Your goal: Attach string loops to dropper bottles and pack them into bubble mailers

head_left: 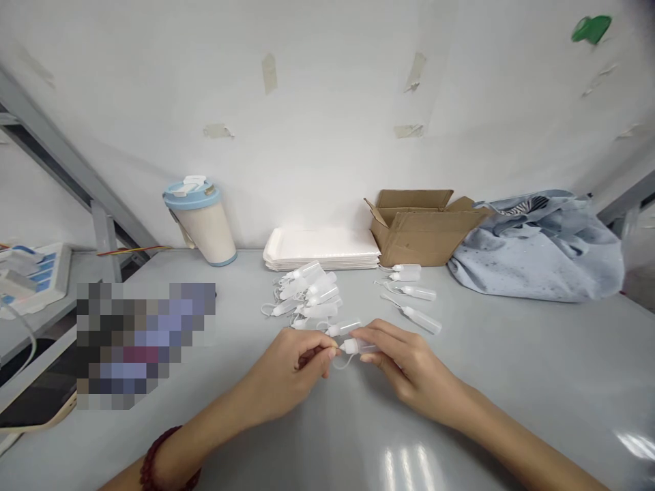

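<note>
My right hand grips a small translucent dropper bottle, which lies nearly level with its pointed nozzle to the left. At that nozzle tip, the thumb and forefinger of my left hand are pinched together. What they hold is too small and hidden to make out. A thin looped strap hangs below the bottle's neck. Just beyond my fingers lies a heap of similar dropper bottles with strap loops. Several more bottles lie apart from one another to the right of the heap.
Behind the bottles are a stack of white envelopes, an open cardboard box and a grey-blue cloth bag. A lidded cup stands at the back left. A blurred-out item and a power strip are on the left.
</note>
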Demonstrator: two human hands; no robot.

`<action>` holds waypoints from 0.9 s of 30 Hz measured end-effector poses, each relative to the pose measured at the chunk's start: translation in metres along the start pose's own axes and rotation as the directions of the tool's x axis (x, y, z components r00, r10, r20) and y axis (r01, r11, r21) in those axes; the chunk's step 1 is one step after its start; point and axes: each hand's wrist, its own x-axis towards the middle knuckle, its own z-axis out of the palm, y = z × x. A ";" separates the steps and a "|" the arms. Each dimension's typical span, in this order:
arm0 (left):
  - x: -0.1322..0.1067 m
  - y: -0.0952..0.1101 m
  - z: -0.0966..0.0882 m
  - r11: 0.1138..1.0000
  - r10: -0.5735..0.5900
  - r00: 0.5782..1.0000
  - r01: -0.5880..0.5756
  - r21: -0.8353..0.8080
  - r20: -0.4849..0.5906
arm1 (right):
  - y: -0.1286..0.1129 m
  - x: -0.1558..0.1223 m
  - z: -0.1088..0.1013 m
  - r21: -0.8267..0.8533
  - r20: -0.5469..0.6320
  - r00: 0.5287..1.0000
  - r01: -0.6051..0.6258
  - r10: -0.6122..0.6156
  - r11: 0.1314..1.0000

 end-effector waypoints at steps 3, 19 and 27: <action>0.002 0.001 -0.005 0.995 -0.052 0.999 0.051 -0.084 -0.009 | 0.002 0.001 -0.001 -0.022 -0.047 0.999 0.020 -0.021 1.000; 0.003 0.003 -0.005 0.996 -0.033 0.998 0.028 -0.085 -0.061 | 0.003 -0.001 0.002 -0.033 -0.034 0.998 0.051 -0.052 0.998; 0.002 0.003 -0.006 0.989 -0.044 0.999 0.039 -0.141 -0.030 | 0.002 -0.003 0.005 -0.028 -0.026 0.998 0.050 -0.051 0.998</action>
